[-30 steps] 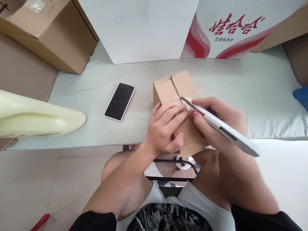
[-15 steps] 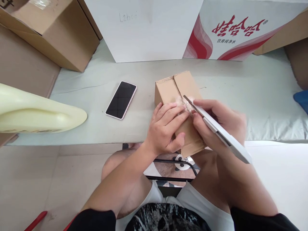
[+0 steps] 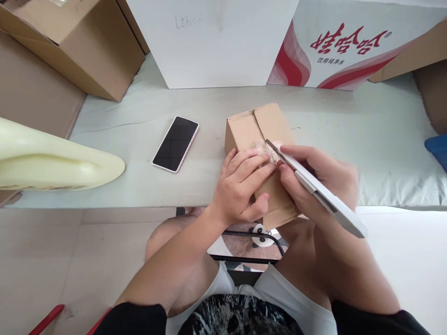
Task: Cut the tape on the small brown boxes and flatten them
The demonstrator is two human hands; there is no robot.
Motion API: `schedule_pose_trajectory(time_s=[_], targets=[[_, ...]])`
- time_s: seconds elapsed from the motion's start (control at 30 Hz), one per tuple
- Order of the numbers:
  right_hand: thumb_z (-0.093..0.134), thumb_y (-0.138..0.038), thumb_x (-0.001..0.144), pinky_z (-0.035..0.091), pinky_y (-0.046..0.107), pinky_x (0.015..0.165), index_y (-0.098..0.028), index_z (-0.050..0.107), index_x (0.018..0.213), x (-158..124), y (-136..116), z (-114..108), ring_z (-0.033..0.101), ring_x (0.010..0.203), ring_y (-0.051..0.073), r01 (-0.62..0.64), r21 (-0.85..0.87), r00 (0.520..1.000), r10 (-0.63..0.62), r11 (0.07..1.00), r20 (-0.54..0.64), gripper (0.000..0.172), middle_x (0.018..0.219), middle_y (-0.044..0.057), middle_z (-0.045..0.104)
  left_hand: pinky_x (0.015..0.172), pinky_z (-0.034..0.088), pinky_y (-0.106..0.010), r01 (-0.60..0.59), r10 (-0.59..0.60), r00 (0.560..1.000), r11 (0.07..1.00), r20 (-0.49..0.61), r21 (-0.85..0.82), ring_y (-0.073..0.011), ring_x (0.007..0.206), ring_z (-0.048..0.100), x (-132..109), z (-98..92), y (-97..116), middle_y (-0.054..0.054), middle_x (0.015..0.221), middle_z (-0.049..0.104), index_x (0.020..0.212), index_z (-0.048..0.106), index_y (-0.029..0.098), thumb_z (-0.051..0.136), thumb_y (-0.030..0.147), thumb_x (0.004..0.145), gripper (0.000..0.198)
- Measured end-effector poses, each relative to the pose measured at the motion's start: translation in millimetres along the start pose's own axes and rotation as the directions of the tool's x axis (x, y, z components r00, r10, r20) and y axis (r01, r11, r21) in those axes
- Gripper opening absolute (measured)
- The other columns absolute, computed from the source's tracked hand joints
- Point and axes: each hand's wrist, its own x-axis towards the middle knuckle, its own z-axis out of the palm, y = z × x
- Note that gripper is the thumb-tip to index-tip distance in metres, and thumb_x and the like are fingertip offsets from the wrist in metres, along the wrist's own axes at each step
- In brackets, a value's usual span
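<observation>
A small brown cardboard box (image 3: pixel 260 128) lies at the near edge of a pale table (image 3: pixel 349 135), its top flaps meeting along a taped seam. My left hand (image 3: pixel 240 186) grips the box from the left, fingers laid over the top and thumb on the near side. My right hand (image 3: pixel 314 177) is closed round a white utility knife (image 3: pixel 321 193). The knife's blade tip rests on the clear tape at the seam, just beyond my left fingertips.
A black phone (image 3: pixel 175 143) lies face up left of the box. A cream plastic object (image 3: pixel 52 160) juts in from the left. Large cardboard boxes (image 3: pixel 80 44) stand at back left, a white panel (image 3: pixel 216 42) and a red-printed carton (image 3: pixel 342 42) behind.
The knife handle has dropped a little and the blade tip has shifted slightly along the seam. My left hand still holds the box in the same place.
</observation>
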Motion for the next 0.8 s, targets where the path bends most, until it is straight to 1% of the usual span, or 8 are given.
schedule_pose_trajectory(time_s=[0.1,0.2,0.4,0.53,0.67,0.73,0.8], targets=[[0.066,-0.024,0.087,0.061,0.027,0.065,-0.024,0.079,0.106,-0.5,-0.1,0.4,0.072,0.064,0.016,-0.002,-0.001,1.000,0.002,1.000,-0.008,0.023,0.083,0.003,0.080,0.120,0.039,-0.049,0.001,-0.001,1.000,1.000,0.003,0.001,-0.0300,0.129,0.062,-0.1,-0.4,-0.2,-0.011,0.130,0.076,0.126,0.071,0.017,0.041,0.043,0.099,0.048],[0.066,-0.024,0.087,0.061,0.027,0.066,-0.024,0.079,0.105,-0.4,0.5,0.2,0.073,0.065,0.016,-0.002,-0.006,1.000,0.002,1.000,0.012,0.022,0.085,0.003,0.081,0.120,0.040,-0.049,0.000,0.000,1.000,1.000,0.006,0.006,-0.0300,0.129,0.063,-0.1,-0.6,-0.2,-0.011,0.130,0.076,0.127,0.070,0.017,0.041,0.043,0.099,0.048],[0.067,-0.026,0.090,0.062,0.028,0.068,-0.025,0.080,0.110,-1.5,0.7,0.0,0.075,0.070,0.016,-0.004,-0.045,0.999,0.006,0.999,0.037,0.024,0.093,0.004,0.083,0.119,0.042,-0.050,0.005,-0.005,1.000,1.000,-0.002,0.005,-0.0305,0.128,0.063,-0.4,0.8,0.1,-0.011,0.130,0.076,0.126,0.071,0.018,0.039,0.043,0.099,0.048],[0.066,-0.024,0.091,0.062,0.029,0.069,-0.025,0.080,0.110,-3.3,-1.2,0.7,0.076,0.072,0.017,0.001,-0.041,0.999,0.000,0.999,0.041,0.024,0.095,0.004,0.083,0.119,0.041,-0.050,0.005,-0.005,1.000,1.000,-0.011,0.010,-0.0307,0.128,0.063,-0.6,1.4,0.5,-0.012,0.129,0.077,0.124,0.071,0.017,0.039,0.044,0.100,0.049],[0.065,-0.027,0.092,0.062,0.029,0.070,-0.026,0.080,0.111,-4.4,-2.2,1.6,0.077,0.076,0.019,0.001,-0.060,0.999,0.001,0.998,0.047,0.023,0.099,0.005,0.083,0.119,0.040,-0.050,0.007,-0.007,1.000,1.000,-0.005,0.013,-0.0299,0.128,0.063,-0.7,0.9,0.6,-0.012,0.130,0.076,0.124,0.071,0.017,0.040,0.043,0.099,0.047],[0.065,-0.028,0.092,0.062,0.030,0.069,-0.026,0.080,0.110,-3.1,-2.3,1.7,0.077,0.075,0.019,-0.004,-0.067,0.999,0.007,0.998,0.046,0.023,0.099,0.005,0.083,0.120,0.040,-0.050,0.004,-0.004,1.000,1.000,-0.004,0.017,-0.0294,0.127,0.063,-0.8,1.1,0.7,-0.011,0.130,0.076,0.124,0.071,0.018,0.041,0.042,0.099,0.046],[0.065,-0.028,0.091,0.061,0.031,0.068,-0.025,0.080,0.109,-0.3,-2.1,1.3,0.077,0.073,0.019,-0.020,-0.081,0.997,0.025,0.997,0.069,0.024,0.097,0.005,0.083,0.120,0.040,-0.050,0.004,-0.004,1.000,1.000,-0.014,0.014,-0.0294,0.127,0.063,-1.3,2.1,0.8,-0.011,0.128,0.077,0.123,0.071,0.018,0.041,0.041,0.098,0.044]])
